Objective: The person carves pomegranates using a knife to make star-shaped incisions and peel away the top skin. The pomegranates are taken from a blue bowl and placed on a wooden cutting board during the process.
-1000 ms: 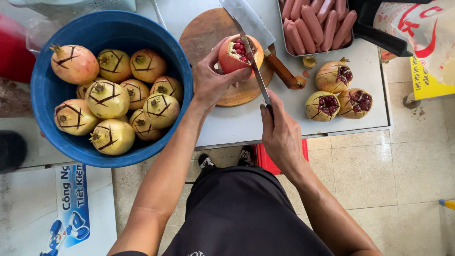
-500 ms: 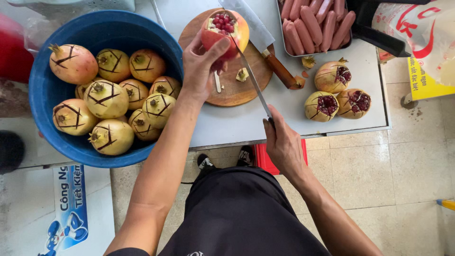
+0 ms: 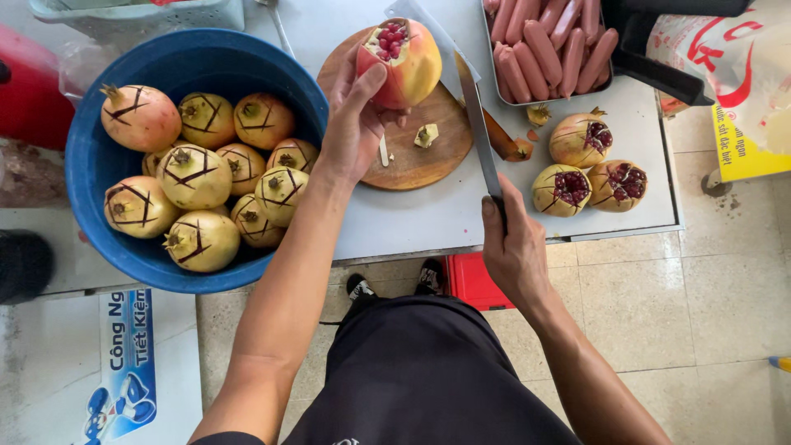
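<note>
From where I'm watching, the big round blue plastic tub (image 3: pixel 99 165) of scored yellow pomegranates (image 3: pixel 198 177) sits at 9 o'clock. The round wooden cutting board (image 3: pixel 420 156) is up at 12. Above it, my left hand (image 3: pixel 354 124) is clamped round an opened red-yellow pomegranate (image 3: pixel 408 62). My right hand (image 3: pixel 515 247) is closed on the long steel knife (image 3: pixel 478 124), at 3 o'clock of the board.
</note>
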